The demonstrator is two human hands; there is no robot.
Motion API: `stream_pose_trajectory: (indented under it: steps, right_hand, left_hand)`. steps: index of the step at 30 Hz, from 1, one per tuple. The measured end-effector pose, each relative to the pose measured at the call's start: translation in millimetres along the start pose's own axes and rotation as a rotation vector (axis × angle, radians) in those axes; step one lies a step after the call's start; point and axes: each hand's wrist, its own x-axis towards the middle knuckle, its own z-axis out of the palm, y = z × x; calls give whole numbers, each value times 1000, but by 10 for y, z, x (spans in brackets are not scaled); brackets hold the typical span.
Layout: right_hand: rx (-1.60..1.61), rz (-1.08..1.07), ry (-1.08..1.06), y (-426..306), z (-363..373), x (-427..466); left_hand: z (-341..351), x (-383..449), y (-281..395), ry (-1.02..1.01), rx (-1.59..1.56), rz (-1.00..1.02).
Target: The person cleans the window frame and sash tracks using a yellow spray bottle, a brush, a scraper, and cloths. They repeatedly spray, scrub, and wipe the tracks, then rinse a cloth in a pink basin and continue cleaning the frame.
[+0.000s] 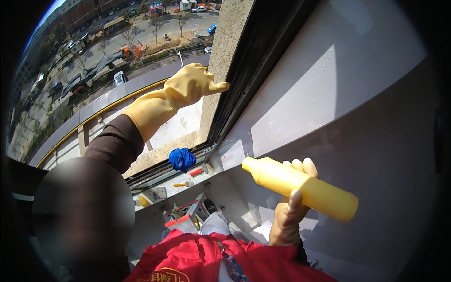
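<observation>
My left hand [193,83], in a yellow rubber glove, reaches through the window opening. One digit points at the black window frame [243,83] and appears to touch it; the others are curled, and whether they hold anything is hidden. My right hand [290,211] grips a yellow plastic bottle [299,187] around its middle, the bottle tilted with its narrow neck towards the upper left. Below the left hand, a crumpled blue cloth [182,159] rests on the window track. On the sill [165,192] lie a paintbrush [183,184] and a red-handled tool [196,172].
A stepladder [183,216] with red parts stands below the sill. A yellow and white bottle [140,201] is at the sill's left. A large smooth pale panel [303,91] runs along the right. Outside, far below, lies a street [141,35] with cars. A blurred patch hides the lower left.
</observation>
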Motion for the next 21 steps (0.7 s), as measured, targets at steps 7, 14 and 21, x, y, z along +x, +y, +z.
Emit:
stream_pose_trajectory:
  steps: [7, 14, 21]
  right_hand:
    - [251, 493, 11, 909, 112, -559]
    - [1999, 1907, 1153, 2214, 449, -1732]
    - [701, 2025, -304, 1923, 1376, -2359]
  left_hand:
    - [1746, -704, 741, -472, -271, -181]
    - [1952, -2882, 2241, 193, -1647, -437]
    - [2405, -3066, 2316, 929, -1683, -819]
